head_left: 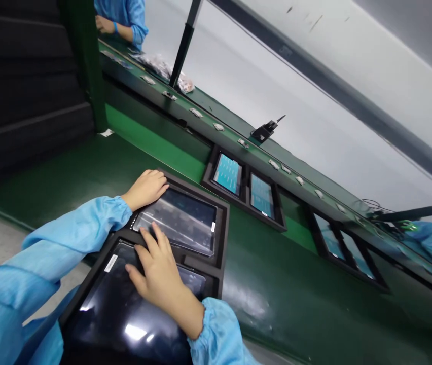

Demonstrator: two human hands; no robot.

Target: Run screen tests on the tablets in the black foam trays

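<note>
A black tray (221, 230) with two compartments lies on the green bench in front of me. Its farther compartment holds a tablet (185, 218) with a dark, glossy screen and a small white label. In the nearer one is another dark tablet (124, 309), which reflects bright lights. My left hand (145, 190) is closed over the tray's far left corner, fingers together and thumb hidden. Over the two tablets my right hand (158, 268) has its fingers spread, the tips close to the farther tablet's near edge; whether they touch it I cannot tell.
Beyond my tray, another black tray (244, 195) holds two lit tablets, with a similar tray (343, 248) farther right. Small parts (195, 112) line a raised ledge. A co-worker's blue sleeve (138, 23) shows at the back left. Dark stacked layers (29, 71) stand left.
</note>
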